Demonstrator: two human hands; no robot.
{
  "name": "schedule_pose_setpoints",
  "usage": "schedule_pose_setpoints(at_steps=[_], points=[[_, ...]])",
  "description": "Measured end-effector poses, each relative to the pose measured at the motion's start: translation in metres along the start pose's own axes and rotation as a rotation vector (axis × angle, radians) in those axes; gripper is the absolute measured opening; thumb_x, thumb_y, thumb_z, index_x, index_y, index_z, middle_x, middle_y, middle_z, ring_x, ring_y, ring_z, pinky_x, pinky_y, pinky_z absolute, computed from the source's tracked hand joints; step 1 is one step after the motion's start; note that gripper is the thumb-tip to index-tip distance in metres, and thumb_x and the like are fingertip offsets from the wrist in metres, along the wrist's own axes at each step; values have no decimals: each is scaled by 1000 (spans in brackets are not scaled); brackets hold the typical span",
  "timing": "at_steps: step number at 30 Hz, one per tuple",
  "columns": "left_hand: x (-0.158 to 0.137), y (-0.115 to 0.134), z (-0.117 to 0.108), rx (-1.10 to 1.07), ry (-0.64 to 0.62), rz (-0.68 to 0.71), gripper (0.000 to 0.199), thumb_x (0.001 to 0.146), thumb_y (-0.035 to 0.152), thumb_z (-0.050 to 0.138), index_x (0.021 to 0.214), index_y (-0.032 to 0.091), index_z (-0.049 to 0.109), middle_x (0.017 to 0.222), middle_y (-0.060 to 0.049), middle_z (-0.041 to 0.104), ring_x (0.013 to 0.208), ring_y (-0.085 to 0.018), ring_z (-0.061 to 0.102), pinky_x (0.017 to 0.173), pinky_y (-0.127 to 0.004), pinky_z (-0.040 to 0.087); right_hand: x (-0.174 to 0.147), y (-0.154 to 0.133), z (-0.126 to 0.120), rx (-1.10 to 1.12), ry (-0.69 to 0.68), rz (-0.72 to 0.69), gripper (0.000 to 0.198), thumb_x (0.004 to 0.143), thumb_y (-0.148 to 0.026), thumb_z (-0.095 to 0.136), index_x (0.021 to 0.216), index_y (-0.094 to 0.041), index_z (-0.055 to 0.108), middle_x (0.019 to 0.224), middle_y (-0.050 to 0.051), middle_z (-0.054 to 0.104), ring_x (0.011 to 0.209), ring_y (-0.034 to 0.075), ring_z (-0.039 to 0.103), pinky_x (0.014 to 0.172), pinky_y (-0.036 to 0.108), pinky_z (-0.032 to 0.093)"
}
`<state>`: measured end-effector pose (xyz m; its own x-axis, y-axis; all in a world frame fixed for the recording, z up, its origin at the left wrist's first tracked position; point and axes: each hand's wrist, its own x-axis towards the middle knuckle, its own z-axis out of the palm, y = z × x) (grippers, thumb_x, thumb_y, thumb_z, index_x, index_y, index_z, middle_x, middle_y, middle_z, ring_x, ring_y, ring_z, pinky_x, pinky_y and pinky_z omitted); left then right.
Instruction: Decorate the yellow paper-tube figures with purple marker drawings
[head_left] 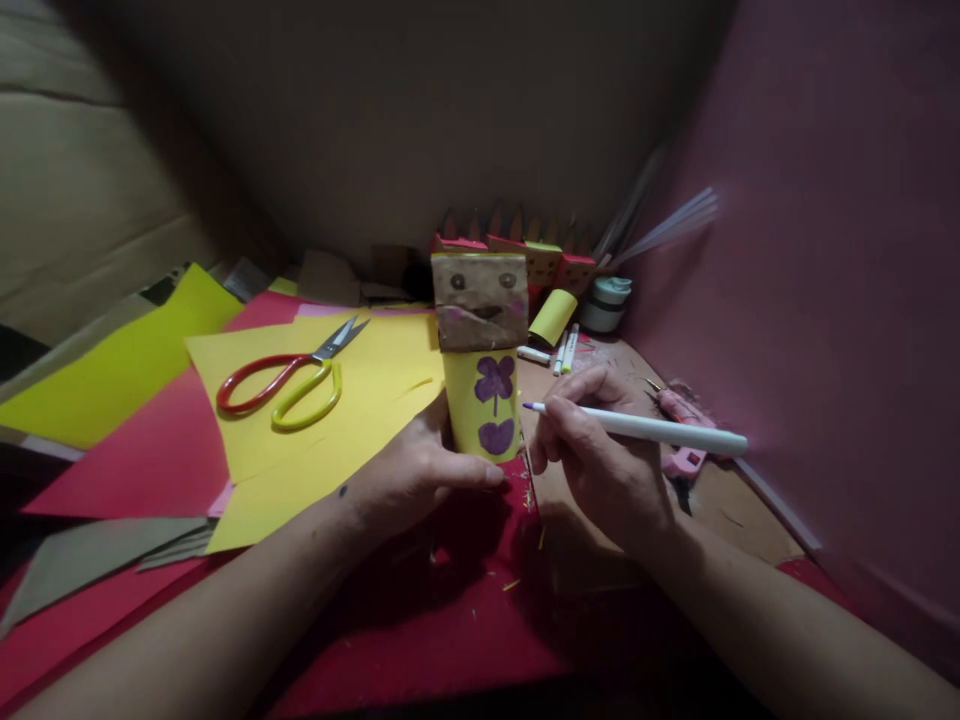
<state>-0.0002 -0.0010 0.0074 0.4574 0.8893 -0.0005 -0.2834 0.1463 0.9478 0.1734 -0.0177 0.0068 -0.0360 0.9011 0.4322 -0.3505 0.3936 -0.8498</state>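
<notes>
My left hand (427,465) grips the lower part of a paper puppet (461,405), thumb across its base. The puppet stands upright, with a brown square cardboard head (480,305) bearing a drawn face above a yellow paper tube body. Purple drawings, a flower-like shape (495,380) and a heart-like shape (496,436), mark the front of the body. Between the thumb and fingers of my right hand (592,440) is a white marker (667,430). Its purple tip points left, just beside the puppet's body, apparently not touching it.
Red-and-yellow-handled scissors (300,385) lie on yellow paper (375,400) at left. Behind the puppet stand several similar cardboard heads (544,262), near a yellow tube (553,317), loose markers (568,350) and a lidded jar (606,304). A pink glue gun (686,425) rests at right.
</notes>
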Motion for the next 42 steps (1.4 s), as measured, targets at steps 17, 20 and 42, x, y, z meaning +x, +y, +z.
schedule_pose_setpoints(at_steps=[17,20,42], points=[[1,4,-3,-99,48,-12,50,54,8,87,101,17,72,90,-6,76,87,-22,71,83,-33,57,8,11,0,-278,69,-116,5,94,-26,60,97,-23,61,63,-7,61,52,9,58,50,22,47],[-1,4,-2,-102,55,-25,58,54,8,87,109,18,71,96,-6,77,92,-24,72,86,-34,57,6,18,-2,-310,30,-110,10,92,-24,60,102,-24,59,70,-6,61,57,9,59,55,24,48],[-6,-2,-3,88,94,-38,63,60,14,91,117,19,64,111,-10,76,94,-28,71,85,-39,56,10,7,-1,-251,137,90,20,84,-22,60,102,-24,51,71,-6,57,63,13,57,62,30,48]])
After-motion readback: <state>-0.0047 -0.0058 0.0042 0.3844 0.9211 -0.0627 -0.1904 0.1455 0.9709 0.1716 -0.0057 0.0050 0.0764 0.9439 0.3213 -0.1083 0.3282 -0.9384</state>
